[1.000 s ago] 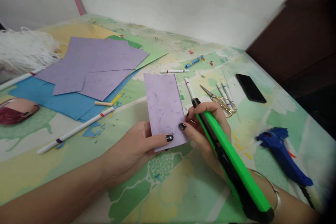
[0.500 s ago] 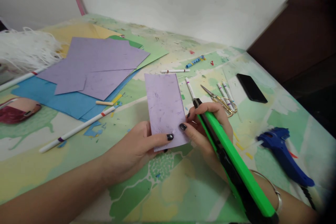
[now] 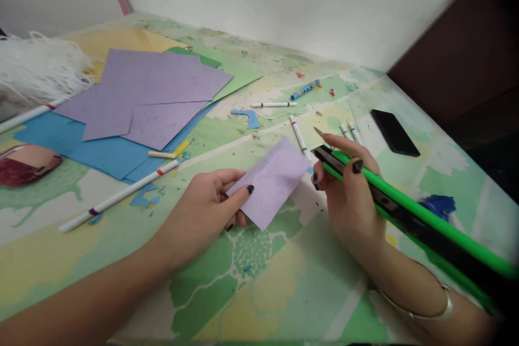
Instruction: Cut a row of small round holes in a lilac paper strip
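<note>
My left hand [image 3: 219,200] pinches a small rectangle of purple craft sheet [image 3: 275,181] by its near left corner, thumb on top, tilted above the table. To its right, my right hand [image 3: 352,189] grips a green and black utility knife [image 3: 405,211], its front end pointing toward the sheet but apart from it. The knife's long body runs back over my wrist to the right edge. Just beyond that hand are a white marker [image 3: 299,134] and scissors [image 3: 319,131], of which only the tip shows. My fingers hide the rest of the scissors.
Purple sheets [image 3: 158,78] overlap blue sheets [image 3: 93,146] at the left. Near them lie a long white stick [image 3: 121,194] and a computer mouse [image 3: 30,165]. A black phone [image 3: 395,132] and a partly hidden blue glue gun [image 3: 440,206] are at right. Blue scraps [image 3: 247,117] dot the patterned tablecloth.
My right hand has let go of the purple piece and moved right, the knife swinging flatter. My left hand has turned the piece clockwise. A blue scrap behind it now shows.
</note>
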The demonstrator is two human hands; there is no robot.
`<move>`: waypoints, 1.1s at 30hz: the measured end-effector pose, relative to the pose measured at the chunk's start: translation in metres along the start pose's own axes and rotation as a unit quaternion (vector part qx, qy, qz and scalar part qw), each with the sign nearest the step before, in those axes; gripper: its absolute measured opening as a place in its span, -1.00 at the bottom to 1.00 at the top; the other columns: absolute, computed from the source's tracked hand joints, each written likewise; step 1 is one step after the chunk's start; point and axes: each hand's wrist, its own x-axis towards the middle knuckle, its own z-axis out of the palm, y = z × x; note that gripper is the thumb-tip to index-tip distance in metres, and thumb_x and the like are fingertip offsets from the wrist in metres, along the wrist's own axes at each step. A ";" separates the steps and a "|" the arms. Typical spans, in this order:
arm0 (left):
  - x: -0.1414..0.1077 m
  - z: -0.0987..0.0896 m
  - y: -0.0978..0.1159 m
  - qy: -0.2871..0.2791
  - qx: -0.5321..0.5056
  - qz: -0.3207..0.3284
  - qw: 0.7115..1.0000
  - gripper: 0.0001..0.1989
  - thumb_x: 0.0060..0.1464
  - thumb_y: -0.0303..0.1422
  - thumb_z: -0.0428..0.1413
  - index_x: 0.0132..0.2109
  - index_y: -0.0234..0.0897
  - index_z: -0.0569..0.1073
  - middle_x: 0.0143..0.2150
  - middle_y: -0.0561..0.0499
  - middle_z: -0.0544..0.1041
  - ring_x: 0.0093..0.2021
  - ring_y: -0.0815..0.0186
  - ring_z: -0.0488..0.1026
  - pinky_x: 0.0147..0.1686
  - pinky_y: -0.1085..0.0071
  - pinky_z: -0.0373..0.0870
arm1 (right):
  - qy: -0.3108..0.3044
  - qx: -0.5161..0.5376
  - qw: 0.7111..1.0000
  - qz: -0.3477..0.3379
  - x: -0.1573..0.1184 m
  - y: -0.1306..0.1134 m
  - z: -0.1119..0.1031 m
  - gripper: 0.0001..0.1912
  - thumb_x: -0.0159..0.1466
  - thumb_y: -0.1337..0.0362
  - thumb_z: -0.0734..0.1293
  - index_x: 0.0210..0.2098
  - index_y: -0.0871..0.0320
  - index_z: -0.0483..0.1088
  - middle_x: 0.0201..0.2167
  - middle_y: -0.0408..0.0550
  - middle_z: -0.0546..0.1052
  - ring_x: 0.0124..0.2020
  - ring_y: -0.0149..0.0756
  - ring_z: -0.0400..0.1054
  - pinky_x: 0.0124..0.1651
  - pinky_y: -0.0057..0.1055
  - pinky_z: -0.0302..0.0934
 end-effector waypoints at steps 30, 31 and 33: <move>0.006 -0.006 0.006 -0.027 0.109 -0.026 0.993 -0.88 -0.03 -0.51 0.13 -0.35 -0.22 0.36 -0.73 0.24 0.42 -0.72 0.38 0.43 -0.72 0.61 0.30 | -0.269 -0.093 0.959 0.015 -0.004 -0.022 0.015 -0.79 0.09 0.42 0.25 -0.32 0.18 0.49 -0.55 -0.16 0.54 -0.56 -0.45 0.38 -0.38 -0.51 0.29; 0.006 -0.006 0.007 -0.028 0.110 -0.027 0.993 -0.88 -0.03 -0.52 0.13 -0.35 -0.23 0.35 -0.73 0.24 0.42 -0.71 0.38 0.44 -0.72 0.61 0.30 | -0.269 -0.090 0.959 0.009 -0.004 -0.022 0.015 -0.80 0.09 0.42 0.25 -0.32 0.18 0.49 -0.54 -0.15 0.54 -0.55 -0.45 0.39 -0.37 -0.51 0.29; 0.005 -0.006 0.008 -0.030 0.110 -0.029 0.993 -0.88 -0.03 -0.52 0.13 -0.35 -0.23 0.35 -0.73 0.24 0.42 -0.72 0.38 0.44 -0.72 0.61 0.29 | -0.269 -0.089 0.959 0.005 -0.004 -0.022 0.014 -0.80 0.09 0.43 0.25 -0.32 0.19 0.48 -0.53 -0.15 0.54 -0.53 -0.44 0.40 -0.36 -0.51 0.29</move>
